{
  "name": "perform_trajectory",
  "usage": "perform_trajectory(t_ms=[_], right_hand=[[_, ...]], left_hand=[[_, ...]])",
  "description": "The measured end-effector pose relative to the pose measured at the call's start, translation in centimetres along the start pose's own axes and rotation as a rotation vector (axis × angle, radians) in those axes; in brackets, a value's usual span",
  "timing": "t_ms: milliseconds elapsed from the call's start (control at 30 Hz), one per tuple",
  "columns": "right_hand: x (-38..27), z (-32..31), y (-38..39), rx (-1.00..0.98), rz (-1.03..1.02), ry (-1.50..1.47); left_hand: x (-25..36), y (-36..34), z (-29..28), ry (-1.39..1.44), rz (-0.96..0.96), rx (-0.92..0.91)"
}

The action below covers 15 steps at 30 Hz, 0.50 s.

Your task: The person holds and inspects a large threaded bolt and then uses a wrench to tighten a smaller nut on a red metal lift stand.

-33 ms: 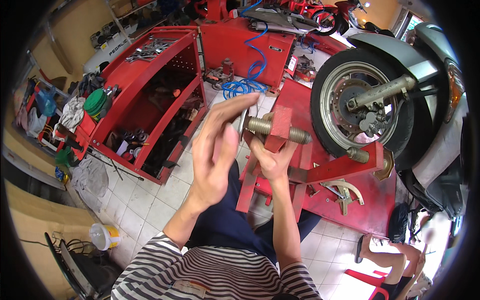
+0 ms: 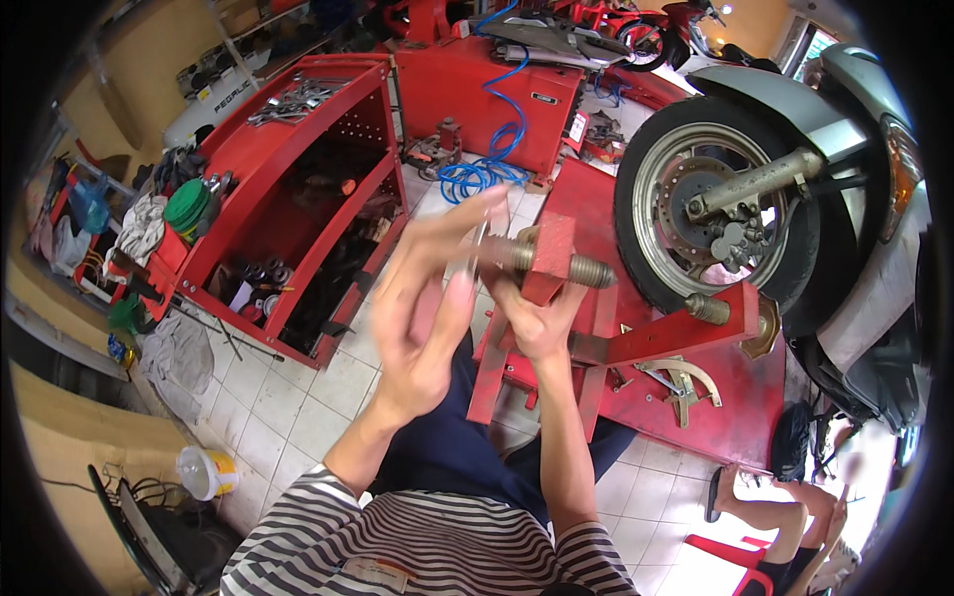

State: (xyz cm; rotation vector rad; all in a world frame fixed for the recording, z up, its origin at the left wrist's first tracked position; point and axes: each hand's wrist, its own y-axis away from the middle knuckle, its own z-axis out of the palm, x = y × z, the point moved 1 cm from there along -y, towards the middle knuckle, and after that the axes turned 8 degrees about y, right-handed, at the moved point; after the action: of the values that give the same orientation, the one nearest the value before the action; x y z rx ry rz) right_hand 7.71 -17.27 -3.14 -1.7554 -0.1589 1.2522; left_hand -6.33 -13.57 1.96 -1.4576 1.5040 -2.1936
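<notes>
Tiled floor: pale squares, showing left of a red platform in a crowded motorcycle workshop.
Threaded screw: passes through the square head of a red frame, by the platform's left edge, with a thin disc at its left end.
Screw axis: left to right, dipping slightly rightward; the disc end faces the left palm, the free end points toward the wheel side.
Left hand: nearer to the disc, fingers curving above, thumb below; blur hides whether they press on it, so I cannot tell grasp from release.
Right hand: clasping the frame just under its head, lower than the screw.
Frame arm: reaches right over the platform, bearing a second screw and a plate at its end.
Platform top: a curved metal piece lies toward the near edge; a motorcycle's front wheel stands at the right side.
Tool cart: left of the platform, wrenches along its top's far end.
Outer edges: blue hose coiled off the platform's far left corner; a seated person near its near right corner.
</notes>
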Motion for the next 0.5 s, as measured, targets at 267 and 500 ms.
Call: perform_trajectory(t_ms=[267,500], right_hand=[[0.2,0.0,0.2,-0.054,0.133,-0.089],[-1.1,0.8,0.3,-0.032,0.099,-0.119]], left_hand=[[-0.7,-1.0,0.0,-0.127,-0.243,0.079],[-0.5,0.8,-0.9,0.324,0.224,0.005]])
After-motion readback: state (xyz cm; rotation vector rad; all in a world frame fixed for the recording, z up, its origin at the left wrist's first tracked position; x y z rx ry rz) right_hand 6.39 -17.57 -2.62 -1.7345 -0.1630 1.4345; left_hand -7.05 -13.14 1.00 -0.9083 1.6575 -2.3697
